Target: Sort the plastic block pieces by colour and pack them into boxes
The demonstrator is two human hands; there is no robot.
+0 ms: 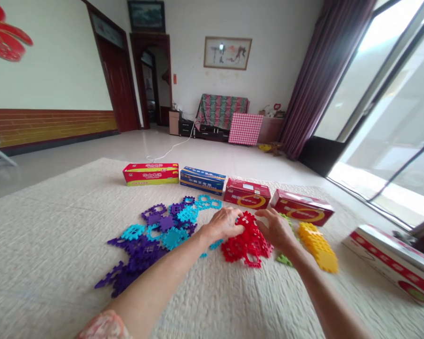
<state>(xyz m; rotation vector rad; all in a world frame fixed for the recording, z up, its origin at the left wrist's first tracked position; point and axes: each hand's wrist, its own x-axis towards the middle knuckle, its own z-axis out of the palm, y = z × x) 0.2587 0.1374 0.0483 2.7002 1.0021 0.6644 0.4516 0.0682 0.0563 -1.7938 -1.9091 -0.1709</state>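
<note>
My left hand [225, 222] and my right hand [275, 227] both rest on a heap of red plastic interlocking tiles [246, 245] on a cream quilted mat [56, 245]. Fingers of both hands curl over the top of the red heap, closed on the tiles. To the left lies a spread of purple tiles [137, 256] mixed with teal tiles [183, 221]. Right of my right hand a stack of yellow tiles [320, 247] lies on the mat, with a few green tiles [284, 259] beside my wrist.
Several long boxes line the mat's far edge: a red-yellow box [150, 173], a blue box [202, 180], two red boxes [247, 193] [301, 207]. Another red-white box [395, 261] lies at right by the glass doors. Beyond is tiled floor.
</note>
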